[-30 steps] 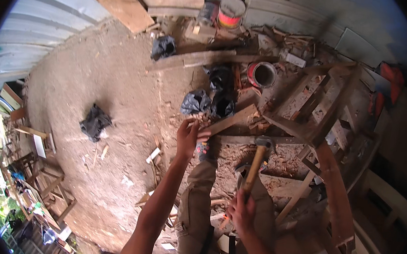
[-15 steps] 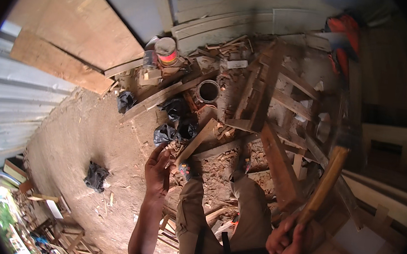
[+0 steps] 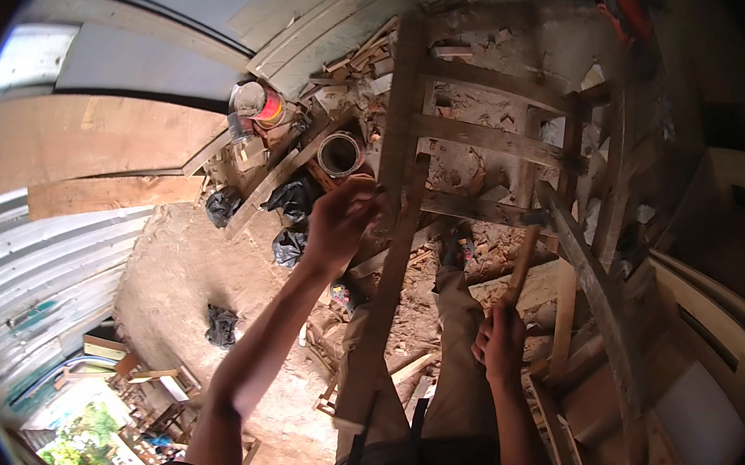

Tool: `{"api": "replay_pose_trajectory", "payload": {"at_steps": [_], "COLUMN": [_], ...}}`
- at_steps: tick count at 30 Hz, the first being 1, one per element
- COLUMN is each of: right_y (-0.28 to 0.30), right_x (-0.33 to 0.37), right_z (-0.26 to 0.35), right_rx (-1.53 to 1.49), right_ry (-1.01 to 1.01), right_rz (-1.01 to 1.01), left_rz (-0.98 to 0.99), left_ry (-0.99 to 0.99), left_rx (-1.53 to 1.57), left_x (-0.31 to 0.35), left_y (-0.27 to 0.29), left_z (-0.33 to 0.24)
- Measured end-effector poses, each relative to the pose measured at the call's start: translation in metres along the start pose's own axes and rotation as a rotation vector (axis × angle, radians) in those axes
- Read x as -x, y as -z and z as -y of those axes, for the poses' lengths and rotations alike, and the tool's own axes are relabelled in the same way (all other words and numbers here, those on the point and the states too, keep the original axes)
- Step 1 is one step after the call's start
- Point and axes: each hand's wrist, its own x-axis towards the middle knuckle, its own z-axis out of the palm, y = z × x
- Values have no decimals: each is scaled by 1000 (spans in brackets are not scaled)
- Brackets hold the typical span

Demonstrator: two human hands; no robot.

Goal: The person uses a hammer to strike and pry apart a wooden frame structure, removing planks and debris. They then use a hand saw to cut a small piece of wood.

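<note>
My right hand [image 3: 500,338] is closed round the wooden handle of a hammer [image 3: 523,263]. The hammer's dark head points away from me, over the rungs of a rough wooden frame [image 3: 498,141]. One long upright board [image 3: 387,297] of that frame runs toward me between my legs. Just left of it, my left hand [image 3: 347,221] is raised with its fingers drawn together. Whatever those fingers hold, if anything, is too small and blurred to make out. To the right of the hammer, a weathered plank [image 3: 596,290] leans at a slant.
An open can [image 3: 341,154] and a paint tin [image 3: 258,103] stand beyond my left hand. Black plastic bags [image 3: 293,196] lie on the dirt floor [image 3: 180,277]. Wood scraps surround my feet, and boards [image 3: 708,292] are stacked at the right.
My view has turned, and the wooden frame now stands nearer and upright before me. My left hand has moved up and toward it. The hammer has swung forward, its head over the frame.
</note>
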Motion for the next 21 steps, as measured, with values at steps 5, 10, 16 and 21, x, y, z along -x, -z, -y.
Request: {"api": "replay_pose_trajectory", "payload": {"at_steps": [5, 10, 16, 21], "right_y": [48, 79, 87, 86], "right_x": [-81, -105, -124, -133], "right_z": [-46, -78, -77, -70], "right_rx": [159, 485, 953, 1050], "right_ry": [-234, -182, 197, 53], "right_rz": [-49, -115, -118, -84], "left_rz": [154, 91, 144, 72], "left_ry": [-163, 8, -140, -21], "left_rx": [-561, -1155, -987, -987], "left_x": [-105, -153, -174, -182], "left_y": [-52, -115, -117, -111], "left_z": [81, 105, 184, 208]}}
